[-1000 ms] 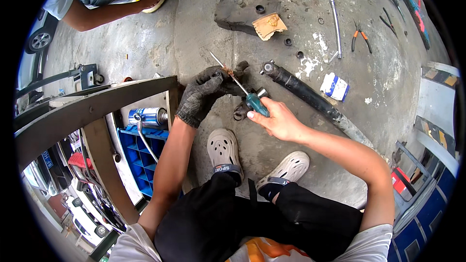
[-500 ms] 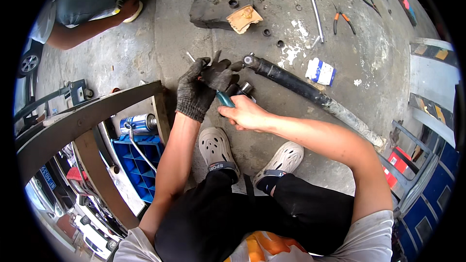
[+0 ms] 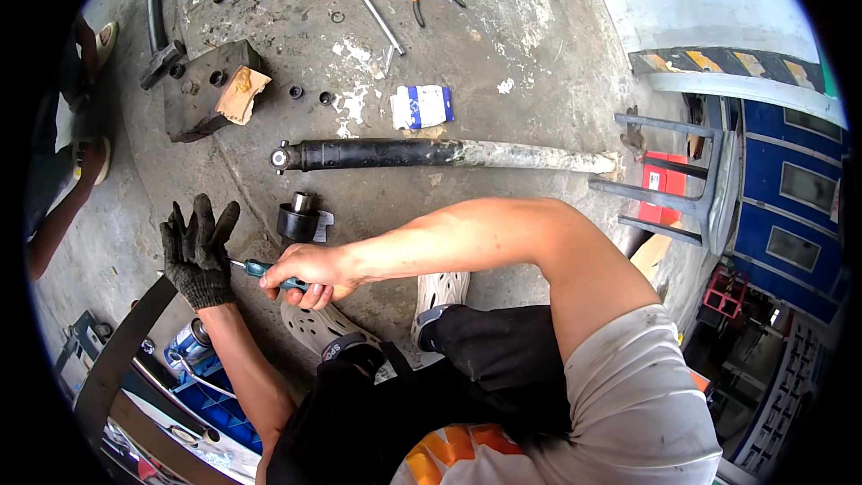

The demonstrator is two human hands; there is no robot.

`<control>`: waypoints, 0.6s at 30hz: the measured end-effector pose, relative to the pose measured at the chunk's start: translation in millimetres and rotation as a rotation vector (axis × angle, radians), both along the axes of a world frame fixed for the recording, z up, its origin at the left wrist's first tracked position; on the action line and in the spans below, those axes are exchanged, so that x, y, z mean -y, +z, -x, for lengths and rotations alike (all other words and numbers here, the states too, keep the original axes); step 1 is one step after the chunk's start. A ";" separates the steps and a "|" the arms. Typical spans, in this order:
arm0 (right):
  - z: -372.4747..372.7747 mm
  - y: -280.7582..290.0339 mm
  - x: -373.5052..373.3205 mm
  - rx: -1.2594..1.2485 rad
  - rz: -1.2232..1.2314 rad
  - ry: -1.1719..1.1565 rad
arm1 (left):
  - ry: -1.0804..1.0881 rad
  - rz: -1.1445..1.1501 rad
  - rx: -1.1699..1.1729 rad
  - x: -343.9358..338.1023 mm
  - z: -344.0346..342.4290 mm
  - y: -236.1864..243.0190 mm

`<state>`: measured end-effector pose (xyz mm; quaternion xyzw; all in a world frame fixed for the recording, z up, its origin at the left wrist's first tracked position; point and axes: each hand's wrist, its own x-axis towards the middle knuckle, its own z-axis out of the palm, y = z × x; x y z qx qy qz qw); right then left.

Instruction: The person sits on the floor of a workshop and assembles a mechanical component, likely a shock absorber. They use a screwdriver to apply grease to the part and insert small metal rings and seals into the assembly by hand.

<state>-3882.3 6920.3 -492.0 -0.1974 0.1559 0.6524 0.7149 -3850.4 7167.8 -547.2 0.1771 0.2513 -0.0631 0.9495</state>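
My left hand (image 3: 199, 251) wears a dark grey knit glove, its fingers spread upward and apart. My bare right hand (image 3: 310, 271) is closed round the teal handle of a screwdriver (image 3: 256, 268). The metal shaft points left and meets the glove near the base of its fingers; where its tip lies I cannot tell. Just beyond my right hand, a black cylindrical part with a shiny metal end (image 3: 298, 218) sits on the floor. Farther off lies a long hydraulic cylinder (image 3: 386, 154), black at its left end and whitish and dirty toward the right.
A dark block (image 3: 193, 117) with torn cardboard (image 3: 242, 95) on it stands beside a hammer (image 3: 162, 63). A blue-and-white packet (image 3: 422, 107), a metal bar (image 3: 371, 7) and orange-handled pliers (image 3: 418, 2) lie beyond. At left are a curved frame (image 3: 126, 350) and another person's arm (image 3: 67, 216).
My view has swung to the right, so the floor things appear farther left and turned. My left hand's fingers are spread wider. The right hand keeps its hold on the screwdriver.
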 end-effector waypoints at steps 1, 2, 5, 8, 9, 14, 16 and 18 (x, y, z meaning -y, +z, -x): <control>3.1 2.5 3.3 -0.004 0.004 0.002 | 0.007 -0.013 0.002 -0.9 1.0 -0.4; 5.0 4.8 7.7 -0.008 0.007 0.008 | 0.016 -0.025 0.005 -0.6 2.0 -0.8; 8.3 14.0 13.6 0.053 0.025 0.036 | 0.008 -0.078 0.038 7.8 1.9 23.5; 9.1 25.9 27.0 0.142 0.118 0.092 | 0.034 0.054 0.091 6.7 -1.5 38.8; 9.1 29.0 32.6 0.194 0.156 0.095 | 0.019 0.057 0.082 17.2 -6.2 46.5; 11.0 44.5 50.5 0.273 0.226 0.214 | 0.173 -0.004 -0.181 18.6 -19.8 54.7; 18.1 57.3 66.0 0.424 0.237 0.275 | 0.099 -0.005 0.123 -18.6 -18.0 36.8; 18.7 72.3 68.0 0.605 0.387 0.238 | 0.094 -0.052 0.149 -26.9 -13.0 29.4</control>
